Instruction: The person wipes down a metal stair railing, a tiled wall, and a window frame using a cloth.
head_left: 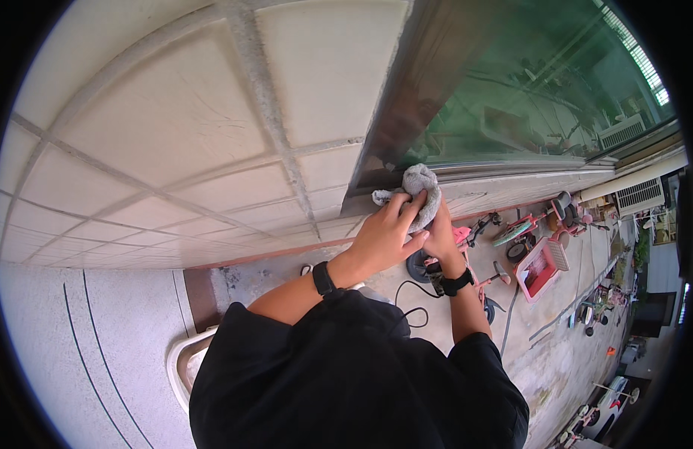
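Observation:
A grey cloth (420, 179) is bunched up at the lower left corner of a green-tinted window (503, 112). My left hand (389, 233) is closed on its near side, with the fingers bent into the folds. Against the cloth's right side is my right hand (438, 238), also closed on it; its fingers are mostly hidden by the cloth and the left hand. The bundle is right by the window's dark frame (395, 112) and the sill (473, 184). Black bands circle both wrists.
A wall of large beige tiles (174, 112) rises on the left. Below my arms, a pink child's bicycle (477, 269) stands close to the wall, with a black cable (415, 308) nearby. A red basin (539, 269) lies farther right; a pale tub (180, 367) is at lower left.

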Demonstrator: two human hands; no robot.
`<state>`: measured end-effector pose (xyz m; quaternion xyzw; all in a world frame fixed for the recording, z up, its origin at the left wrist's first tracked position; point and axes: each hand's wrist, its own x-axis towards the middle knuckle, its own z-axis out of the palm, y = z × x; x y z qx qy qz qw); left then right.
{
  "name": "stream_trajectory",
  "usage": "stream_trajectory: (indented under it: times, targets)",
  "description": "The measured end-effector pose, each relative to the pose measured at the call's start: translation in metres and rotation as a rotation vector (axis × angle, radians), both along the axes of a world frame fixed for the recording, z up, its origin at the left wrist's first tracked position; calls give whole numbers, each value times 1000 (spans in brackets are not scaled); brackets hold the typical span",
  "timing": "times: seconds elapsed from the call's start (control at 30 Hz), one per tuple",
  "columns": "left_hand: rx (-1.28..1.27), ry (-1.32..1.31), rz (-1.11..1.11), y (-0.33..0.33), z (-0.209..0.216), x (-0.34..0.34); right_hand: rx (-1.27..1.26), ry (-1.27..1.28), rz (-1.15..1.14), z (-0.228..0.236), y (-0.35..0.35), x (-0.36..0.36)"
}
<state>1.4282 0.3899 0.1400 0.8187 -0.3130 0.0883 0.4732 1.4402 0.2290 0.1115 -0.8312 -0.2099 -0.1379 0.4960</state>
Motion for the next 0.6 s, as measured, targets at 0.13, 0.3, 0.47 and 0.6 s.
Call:
stream_trajectory:
  times: [0.13, 0.3, 0.47, 0.6]
  targets:
    - [-46, 138, -96, 55, 15, -33, 173, 239, 165, 7, 31, -28]
    - [1, -92, -32, 104, 26, -57, 113, 74, 256, 31, 65, -32]
    - [-427, -390, 355, 162, 81, -93, 91, 8, 411, 43, 79, -30]
    - [-890, -984, 617, 163, 165, -135, 122, 74, 694, 29, 84, -21]
